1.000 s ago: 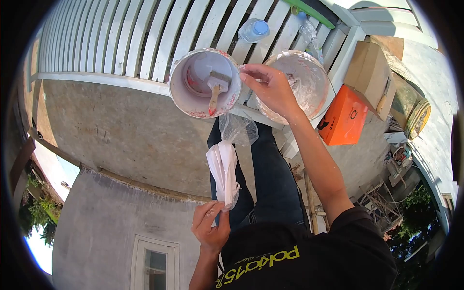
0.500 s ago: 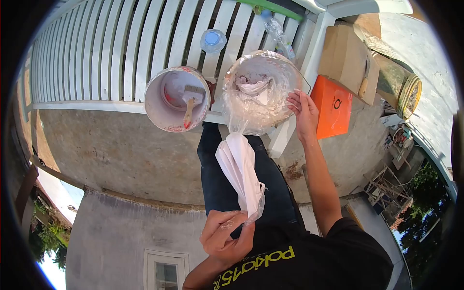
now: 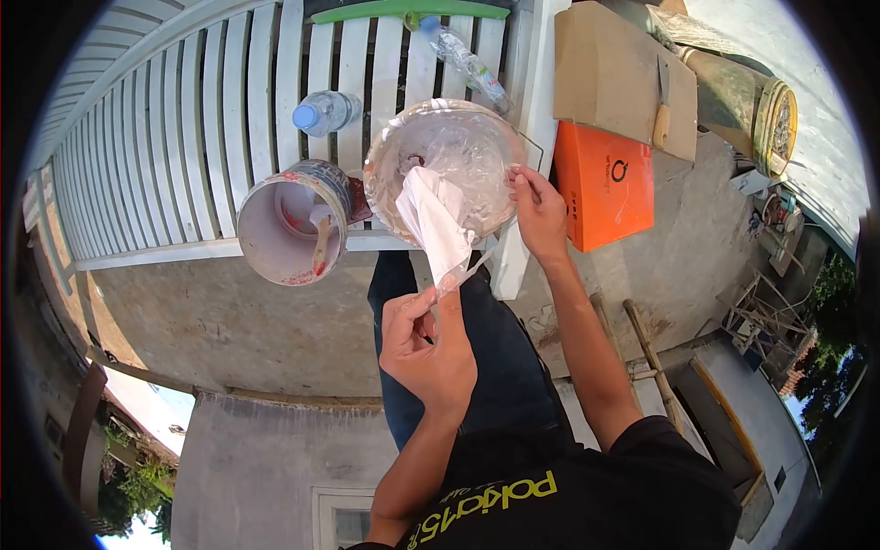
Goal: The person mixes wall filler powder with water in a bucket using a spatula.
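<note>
My left hand (image 3: 428,351) pinches the end of a white cloth-like piece (image 3: 434,218) with clear plastic around it. The far end of this piece hangs over a wide bucket (image 3: 384,137) with a smeared rim. Clear plastic film (image 3: 477,165) and whitish material line the bucket's inside. My right hand (image 3: 539,209) is at the bucket's right rim, its fingertips closed on the edge of the rim or the plastic. Left of it, a smaller bucket (image 3: 259,225) with red smears lies tipped toward me and holds a paintbrush (image 3: 322,240).
A white slatted bench (image 3: 188,137) carries the buckets, a blue-capped bottle (image 3: 327,114), a second clear bottle (image 3: 466,66) and a green strip (image 3: 411,10). To the right are an orange box (image 3: 605,188), a cardboard box (image 3: 610,78) with a brush, and a dirty container (image 3: 777,126).
My left hand has risen toward the wide bucket, bringing the white piece over its opening. The view has shifted, and both buckets appear further left. My right hand remains at the rim.
</note>
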`<state>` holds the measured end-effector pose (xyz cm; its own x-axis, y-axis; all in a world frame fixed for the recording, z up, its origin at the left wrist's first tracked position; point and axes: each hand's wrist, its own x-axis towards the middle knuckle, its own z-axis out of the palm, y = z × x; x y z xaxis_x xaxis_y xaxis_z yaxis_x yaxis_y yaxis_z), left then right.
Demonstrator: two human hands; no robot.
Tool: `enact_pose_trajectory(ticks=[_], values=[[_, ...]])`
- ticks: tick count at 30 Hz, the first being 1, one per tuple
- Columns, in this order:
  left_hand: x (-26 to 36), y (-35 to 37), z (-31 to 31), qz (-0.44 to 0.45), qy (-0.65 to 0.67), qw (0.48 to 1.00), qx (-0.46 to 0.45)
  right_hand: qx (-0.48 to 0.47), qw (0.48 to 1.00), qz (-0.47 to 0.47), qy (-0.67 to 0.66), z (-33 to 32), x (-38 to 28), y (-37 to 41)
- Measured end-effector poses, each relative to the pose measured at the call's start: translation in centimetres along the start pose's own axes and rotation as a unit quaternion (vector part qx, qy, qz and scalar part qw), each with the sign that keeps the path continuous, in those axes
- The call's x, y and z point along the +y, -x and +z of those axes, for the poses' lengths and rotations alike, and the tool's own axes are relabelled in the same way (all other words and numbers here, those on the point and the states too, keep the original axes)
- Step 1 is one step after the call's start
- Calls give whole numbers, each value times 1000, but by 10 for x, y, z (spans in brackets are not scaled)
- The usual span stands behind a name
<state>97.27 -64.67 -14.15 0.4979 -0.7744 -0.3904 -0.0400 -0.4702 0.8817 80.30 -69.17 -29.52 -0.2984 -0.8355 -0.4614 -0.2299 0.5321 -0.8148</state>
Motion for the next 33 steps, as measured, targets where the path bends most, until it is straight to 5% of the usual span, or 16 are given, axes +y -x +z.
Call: enact_pose_trajectory(ticks=[4, 9, 18, 26, 33], values=[[0, 15, -18, 11, -34, 999, 7, -106, 970, -148, 162, 33, -11, -40], [9, 41, -60, 41, -71, 997, 2, -169, 909, -19, 380, 99, 42, -101], [12, 82, -123, 34, -149, 987, -56, -77, 897, -68, 431, 144, 84, -109], [-1, 75, -133, 64, -135, 988, -43, -121, 957, -6, 265, 133, 91, -118], [2, 52, -119, 73, -105, 991, -47, -286, 953, -9, 99, 99, -68, -51]])
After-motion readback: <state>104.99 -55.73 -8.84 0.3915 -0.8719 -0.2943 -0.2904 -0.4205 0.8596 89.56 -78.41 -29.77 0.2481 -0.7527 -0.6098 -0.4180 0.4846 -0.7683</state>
